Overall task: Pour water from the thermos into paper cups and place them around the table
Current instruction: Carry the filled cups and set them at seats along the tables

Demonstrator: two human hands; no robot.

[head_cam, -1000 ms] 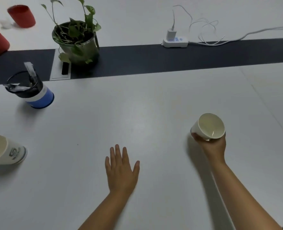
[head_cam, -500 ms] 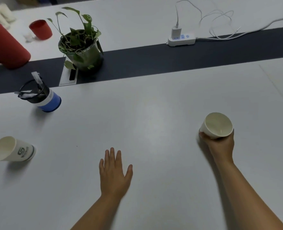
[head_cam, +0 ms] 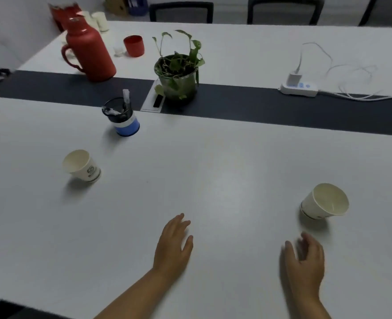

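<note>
right hand (head_cam: 304, 261) loosely curled near round paper cup (head_cam: 324, 202)

White table (head_cam: 213, 180) with dark strip (head_cam: 282, 111); black chairs (head_cam: 181, 11) behind

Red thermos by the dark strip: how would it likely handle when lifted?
The red thermos is tall and bulky, so probably heavy if full. Its side handle should give a firm grip. Its wide base suggests it resists tipping.
</note>
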